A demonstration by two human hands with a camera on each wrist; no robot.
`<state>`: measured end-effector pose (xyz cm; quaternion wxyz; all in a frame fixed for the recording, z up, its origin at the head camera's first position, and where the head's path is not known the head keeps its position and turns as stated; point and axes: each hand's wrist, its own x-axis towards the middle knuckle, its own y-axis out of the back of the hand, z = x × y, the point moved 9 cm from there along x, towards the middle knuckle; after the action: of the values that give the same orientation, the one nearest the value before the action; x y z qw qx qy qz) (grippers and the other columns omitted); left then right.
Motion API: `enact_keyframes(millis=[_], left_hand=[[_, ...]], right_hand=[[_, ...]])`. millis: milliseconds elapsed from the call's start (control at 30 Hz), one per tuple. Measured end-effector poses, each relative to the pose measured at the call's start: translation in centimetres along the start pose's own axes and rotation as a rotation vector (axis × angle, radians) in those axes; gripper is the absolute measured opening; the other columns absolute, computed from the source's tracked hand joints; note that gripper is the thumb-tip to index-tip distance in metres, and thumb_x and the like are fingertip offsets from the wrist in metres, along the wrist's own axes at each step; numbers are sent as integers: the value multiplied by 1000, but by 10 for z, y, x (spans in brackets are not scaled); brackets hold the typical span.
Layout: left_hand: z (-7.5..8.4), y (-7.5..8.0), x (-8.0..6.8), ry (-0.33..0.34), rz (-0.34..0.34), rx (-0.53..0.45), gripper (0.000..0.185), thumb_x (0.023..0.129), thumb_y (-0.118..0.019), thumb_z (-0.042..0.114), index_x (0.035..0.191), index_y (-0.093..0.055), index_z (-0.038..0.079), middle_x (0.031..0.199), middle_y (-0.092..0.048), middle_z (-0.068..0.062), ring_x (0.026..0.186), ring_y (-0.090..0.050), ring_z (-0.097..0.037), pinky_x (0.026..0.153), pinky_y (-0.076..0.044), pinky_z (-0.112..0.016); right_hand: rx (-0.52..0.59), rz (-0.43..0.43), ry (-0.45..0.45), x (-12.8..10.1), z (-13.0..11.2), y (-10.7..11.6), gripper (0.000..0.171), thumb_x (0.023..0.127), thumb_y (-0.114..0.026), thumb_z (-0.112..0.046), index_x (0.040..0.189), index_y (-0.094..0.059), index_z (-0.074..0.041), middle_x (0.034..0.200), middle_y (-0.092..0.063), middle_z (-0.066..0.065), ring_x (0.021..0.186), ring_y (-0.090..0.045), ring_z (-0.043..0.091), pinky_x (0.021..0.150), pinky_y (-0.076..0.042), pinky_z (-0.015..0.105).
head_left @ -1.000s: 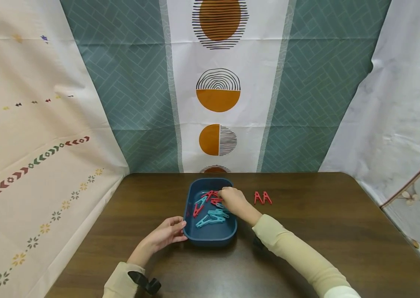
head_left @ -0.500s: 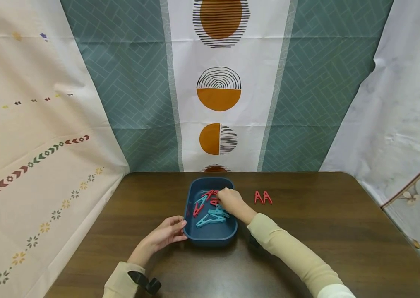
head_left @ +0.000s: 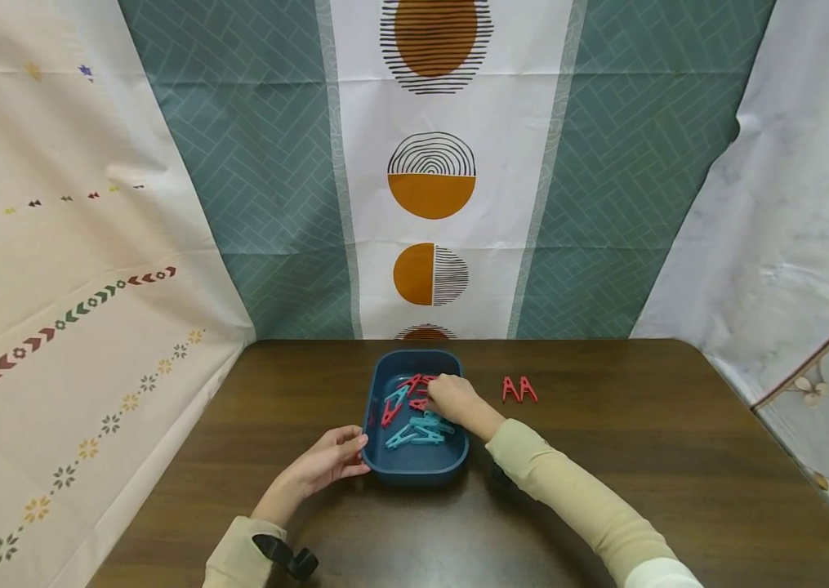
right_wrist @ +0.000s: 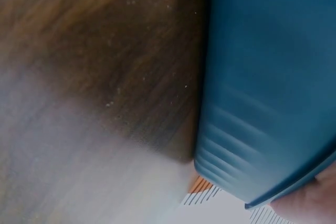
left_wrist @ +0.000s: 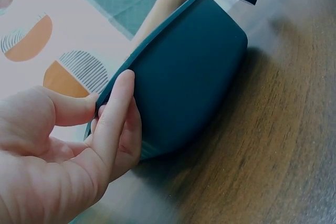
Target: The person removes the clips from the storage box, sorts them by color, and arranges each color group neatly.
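Blue tray (head_left: 414, 469) mid-table, full of red and teal pegs (head_left: 414, 431). Left hand (head_left: 326, 463) holding near-left rim, fingers curled on wall. Right hand (head_left: 452, 398) reaching among pegs; grip unclear. 2 red pegs (head_left: 519, 389) right of tray.

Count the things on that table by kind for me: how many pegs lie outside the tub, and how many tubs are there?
Red clothespins on the table, outside the tub: 2
Dark blue tub: 1
Red and teal clothespins in the tub: a tangled pile partly under the right hand, too jumbled to count
Total countable: 3
The left hand holds the tub's rim.
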<state>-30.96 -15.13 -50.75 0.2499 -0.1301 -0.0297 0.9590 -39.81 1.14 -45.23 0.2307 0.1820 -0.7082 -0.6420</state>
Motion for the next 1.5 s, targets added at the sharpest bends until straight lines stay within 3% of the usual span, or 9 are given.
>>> enact_keyframes(millis=[200, 500, 767, 1000, 1133, 1300, 1400, 1500], left_hand=[[0, 0, 1, 1, 7, -4, 45, 100, -53, 24, 124, -38, -11, 97, -59, -8, 81, -65, -10, 80, -57, -26], [0, 0, 1, -4, 10, 1, 33, 102, -47, 18, 121, -40, -10, 96, -58, -8, 80, -64, -9, 79, -58, -24], [-2, 0, 2, 5, 10, 0, 45, 99, -54, 24, 123, -39, -11, 96, -57, -7, 81, -65, -10, 80, -57, -25], [-1, -1, 1, 0, 8, 2, 39, 101, -50, 20, 122, -39, -11, 96, -58, -7, 80, -64, -9, 80, -58, -25], [0, -1, 0, -2, 6, -1, 38, 102, -49, 20, 122, -39, -11, 95, -58, -7, 80, -64, -9, 80, -57, -26], [1, 0, -1, -6, -3, -2, 34, 103, -47, 18, 121, -40, -10, 95, -59, -7, 80, -64, -8, 80, -57, -25], [2, 0, -1, -6, 2, -6, 33, 103, -46, 18, 120, -41, -9, 95, -59, -7, 79, -64, -8, 79, -57, -24], [2, -1, -2, -7, 5, -5, 33, 103, -46, 17, 121, -40, -10, 95, -58, -6, 80, -64, -8, 79, -57, -24]], right_hand=[[21, -25, -3, 0, 1, -3, 27, 82, -75, -38, 80, -72, -12, 71, -65, 1, 59, -53, 11, 53, -47, 26], [136, 14, 27, 0, -1, -1, 16, 86, -73, -19, 98, -74, -9, 95, -73, 5, 83, -67, 18, 74, -58, 33], [74, -24, 16, -2, -1, -5, 31, 82, -76, -36, 101, -75, -12, 94, -73, 2, 80, -67, 14, 69, -57, 30], [-13, -8, 26, -2, -4, -5, 24, 83, -76, -31, 100, -74, -14, 91, -70, 1, 78, -64, 15, 63, -55, 30], [14, 18, 38, -1, -4, -4, 18, 89, -70, -28, 99, -75, -14, 92, -72, 1, 76, -65, 14, 60, -54, 28], [98, 68, 39, 0, -2, -1, 16, 93, -65, -24, 101, -76, -15, 98, -73, 1, 85, -68, 15, 66, -56, 29], [108, 56, 32, 0, -1, -1, 16, 93, -65, -24, 100, -76, -16, 99, -74, 0, 87, -68, 14, 68, -56, 30], [82, 19, 29, 1, -2, -4, 18, 94, -64, -29, 98, -77, -18, 94, -74, -1, 80, -66, 13, 62, -54, 28]])
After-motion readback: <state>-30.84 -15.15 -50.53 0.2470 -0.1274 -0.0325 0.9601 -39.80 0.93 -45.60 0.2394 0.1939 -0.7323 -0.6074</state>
